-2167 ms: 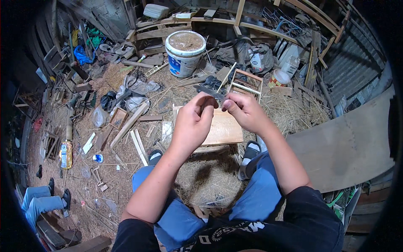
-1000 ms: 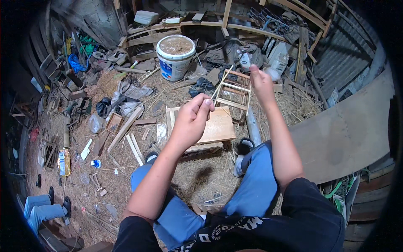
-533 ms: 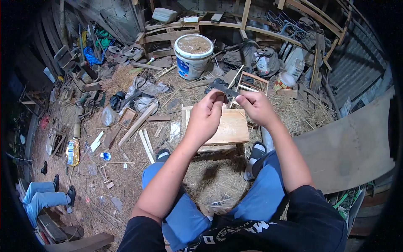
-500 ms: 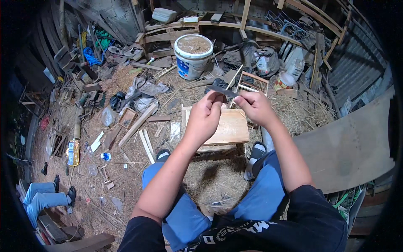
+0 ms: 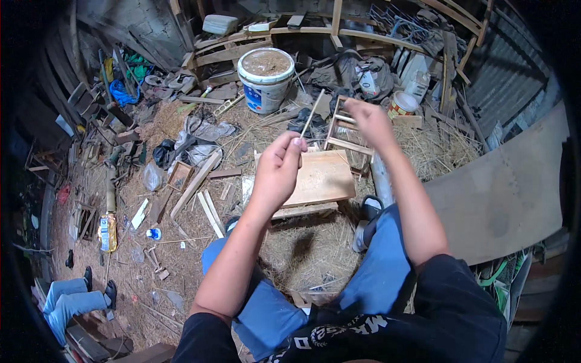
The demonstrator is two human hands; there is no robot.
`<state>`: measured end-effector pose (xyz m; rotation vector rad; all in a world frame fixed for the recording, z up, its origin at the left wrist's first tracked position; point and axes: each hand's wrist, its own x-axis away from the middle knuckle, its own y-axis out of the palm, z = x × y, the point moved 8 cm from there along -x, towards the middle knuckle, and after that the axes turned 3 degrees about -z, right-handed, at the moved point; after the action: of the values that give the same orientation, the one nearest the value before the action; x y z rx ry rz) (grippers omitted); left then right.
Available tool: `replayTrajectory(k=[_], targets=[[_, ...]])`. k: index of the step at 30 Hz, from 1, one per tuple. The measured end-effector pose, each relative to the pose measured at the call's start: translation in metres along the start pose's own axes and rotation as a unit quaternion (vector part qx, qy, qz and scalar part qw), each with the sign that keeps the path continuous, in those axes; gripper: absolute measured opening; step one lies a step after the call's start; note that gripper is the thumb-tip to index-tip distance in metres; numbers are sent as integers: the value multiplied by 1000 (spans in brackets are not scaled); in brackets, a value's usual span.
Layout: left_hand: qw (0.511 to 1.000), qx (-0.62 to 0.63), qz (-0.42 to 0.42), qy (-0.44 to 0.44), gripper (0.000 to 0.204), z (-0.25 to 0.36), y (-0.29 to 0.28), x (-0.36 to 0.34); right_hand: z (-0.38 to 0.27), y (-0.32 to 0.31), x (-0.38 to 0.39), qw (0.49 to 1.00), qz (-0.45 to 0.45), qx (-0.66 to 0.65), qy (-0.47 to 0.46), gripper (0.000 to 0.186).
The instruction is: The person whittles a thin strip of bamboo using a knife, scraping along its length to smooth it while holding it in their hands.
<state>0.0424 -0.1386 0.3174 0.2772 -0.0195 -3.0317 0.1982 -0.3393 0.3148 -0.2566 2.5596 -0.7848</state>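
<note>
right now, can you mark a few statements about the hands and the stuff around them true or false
1. The left hand pinches a thin stick. True.
2. The right hand rests on the white bucket. False: it reaches toward the small wooden frame, well right of the bucket.
3. A flat wooden board lies below the hands. True.
4. The bucket lies tipped on its side. False: it stands upright.
5. Straw covers the ground between the knees. True.
</note>
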Motion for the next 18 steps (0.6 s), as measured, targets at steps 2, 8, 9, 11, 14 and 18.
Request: replayTrajectory(k=[2,8,9,11,14,18], targets=[[999,39,11,-13,22,-3,-1,2,28,-23,-23,998,12,-31,48,70],[999,-2,26,-18,23,-12,-17,-4,-32,19,24,996,-42,-22,-74,52],[999,-10,27,-18,23,-15,-15,-2,-39,29,29,994,-70,14,-85,53],[999,-30,30,-11,24,-14,-13,-2,-59,42,34,982,-122,84,-114,53],[998,-67,15,8,23,-13,-8,-1,-69,49,40,982,-132,65,-120,55],[1000,-13,-8,-17,22,-15,-7,1,-56,46,31,992,-92,67,-55,59]])
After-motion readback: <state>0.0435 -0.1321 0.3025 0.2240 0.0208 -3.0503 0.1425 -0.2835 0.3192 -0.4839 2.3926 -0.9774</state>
